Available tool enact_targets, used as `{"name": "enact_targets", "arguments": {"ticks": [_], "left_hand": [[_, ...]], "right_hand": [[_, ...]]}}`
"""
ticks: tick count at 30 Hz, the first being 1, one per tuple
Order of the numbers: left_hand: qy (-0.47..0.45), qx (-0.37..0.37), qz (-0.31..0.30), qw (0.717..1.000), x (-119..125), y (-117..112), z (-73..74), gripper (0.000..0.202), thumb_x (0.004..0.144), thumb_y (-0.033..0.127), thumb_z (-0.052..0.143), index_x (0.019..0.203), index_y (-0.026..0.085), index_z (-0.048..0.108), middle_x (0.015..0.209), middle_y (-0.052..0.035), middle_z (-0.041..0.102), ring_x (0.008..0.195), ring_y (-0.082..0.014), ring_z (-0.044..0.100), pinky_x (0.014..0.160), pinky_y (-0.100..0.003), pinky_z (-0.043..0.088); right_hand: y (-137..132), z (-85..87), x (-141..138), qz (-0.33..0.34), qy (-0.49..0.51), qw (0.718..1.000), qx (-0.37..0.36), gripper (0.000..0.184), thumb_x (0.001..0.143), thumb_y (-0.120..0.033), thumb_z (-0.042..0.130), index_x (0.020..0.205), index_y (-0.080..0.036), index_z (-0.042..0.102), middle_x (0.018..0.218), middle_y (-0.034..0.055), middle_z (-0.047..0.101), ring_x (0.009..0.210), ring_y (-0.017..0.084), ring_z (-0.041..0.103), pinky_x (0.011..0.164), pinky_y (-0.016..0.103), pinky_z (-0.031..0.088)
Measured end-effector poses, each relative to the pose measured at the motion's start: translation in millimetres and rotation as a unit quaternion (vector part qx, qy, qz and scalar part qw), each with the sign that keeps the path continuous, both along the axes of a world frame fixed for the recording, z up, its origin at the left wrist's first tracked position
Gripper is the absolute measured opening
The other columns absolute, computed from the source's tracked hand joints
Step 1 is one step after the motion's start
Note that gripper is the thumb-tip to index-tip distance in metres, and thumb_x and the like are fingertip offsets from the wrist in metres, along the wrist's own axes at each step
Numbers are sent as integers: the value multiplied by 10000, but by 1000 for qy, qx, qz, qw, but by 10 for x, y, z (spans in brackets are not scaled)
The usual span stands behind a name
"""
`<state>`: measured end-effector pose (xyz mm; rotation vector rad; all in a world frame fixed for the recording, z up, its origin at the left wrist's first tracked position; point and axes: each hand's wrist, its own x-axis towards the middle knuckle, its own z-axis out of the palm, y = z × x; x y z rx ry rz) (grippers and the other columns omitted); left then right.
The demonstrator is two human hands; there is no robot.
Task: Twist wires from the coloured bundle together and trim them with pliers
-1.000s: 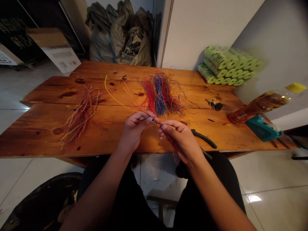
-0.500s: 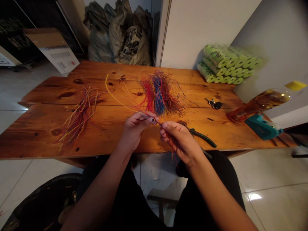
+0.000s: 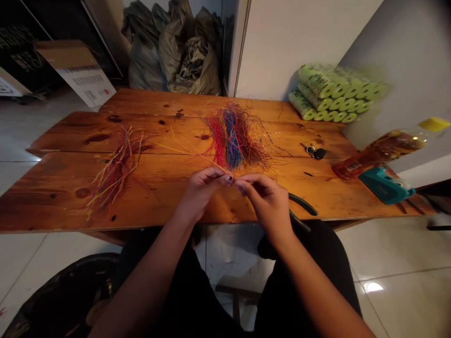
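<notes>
My left hand (image 3: 204, 190) is closed in a pinch on thin yellow and red wires (image 3: 176, 150), whose loose ends trail away to the left over the table. Fingertip to fingertip with it, my right hand (image 3: 266, 199) pinches at the same spot; the bit between its fingers is too small to make out. Just beyond both hands lies a tangled bundle of red, blue and dark wires (image 3: 230, 136). Dark-handled pliers (image 3: 302, 204) rest beside my right hand, their head hidden behind it.
A smaller pile of wires (image 3: 118, 169) lies on the wooden table (image 3: 70, 188) at left. On the right are keys (image 3: 314, 152), a bottle of amber liquid (image 3: 380, 155), a teal tape dispenser (image 3: 385, 185) and stacked green rolls (image 3: 334, 94). A black bin (image 3: 63, 300) stands at lower left.
My right hand has turned over and its fingers now reach level to the left hand's fingertips. The trailing yellow wire has dropped lower, and the strands hanging below my right hand no longer show.
</notes>
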<state>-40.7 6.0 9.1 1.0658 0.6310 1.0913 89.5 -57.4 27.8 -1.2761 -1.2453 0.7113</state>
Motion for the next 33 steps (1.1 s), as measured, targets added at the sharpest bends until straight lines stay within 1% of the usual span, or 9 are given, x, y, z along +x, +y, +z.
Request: {"name": "enact_targets", "arguments": {"ticks": [4,7,11,14,19,22,28,30,33], "left_hand": [[-9,4,13,1000,8,-7,10,118,615,246,732,596,169,645,630,20,637,630,-89,572,671,-222,452],[-20,-6,10,1000,25,-15,20,105,624,246,729,646,173,657,664,22,645,629,-83,574,669,-217,456],[-48,-35,3,998,52,-29,18,224,642,221,719,857,192,662,608,54,605,595,-63,563,655,-185,457],[-74,-61,-19,995,62,-31,-11,305,654,195,712,947,197,627,599,59,611,577,-53,565,623,-158,454],[-94,-85,-26,992,61,-18,-53,298,670,161,698,951,183,601,620,50,627,572,-45,570,596,-132,453],[-93,-95,-30,991,51,-14,-45,317,650,137,704,944,181,595,616,51,620,566,-49,572,586,-136,456],[-90,-69,-8,993,37,-27,7,359,615,134,728,936,189,576,608,64,596,585,-55,566,599,-151,447],[-81,-51,-8,995,41,-34,21,354,617,129,728,926,188,566,621,63,592,607,-58,564,611,-156,441],[-77,-22,-25,996,46,-42,28,338,630,133,722,916,188,552,626,62,578,637,-62,560,625,-160,433]], "right_hand": [[80,-40,37,95,166,980,-60,76,770,-248,609,765,-200,668,679,-14,658,587,98,573,604,241,478],[87,-30,43,83,170,981,-47,77,768,-241,611,752,-190,666,670,-14,658,580,91,574,598,231,482],[29,12,22,-7,3,1000,9,100,802,-260,585,792,-195,660,704,-6,665,605,105,585,606,240,477],[-9,17,24,-55,-174,980,76,107,832,-248,555,844,-205,653,774,6,677,680,126,604,661,260,475],[-18,-31,70,-28,-346,918,190,142,845,-153,522,920,-199,634,834,38,678,773,159,587,725,300,456],[-10,-54,83,-5,-354,913,204,162,838,-132,522,931,-197,637,847,48,677,781,171,570,729,316,450],[45,-27,52,21,-73,997,12,80,790,-260,604,767,-201,653,696,3,660,615,118,560,605,255,446],[72,-21,50,65,76,992,-71,117,760,-281,628,696,-184,638,615,-16,620,527,84,506,525,217,411],[98,-31,61,139,251,945,-159,174,720,-299,663,638,-155,609,559,-31,562,478,47,443,468,174,361]]}}
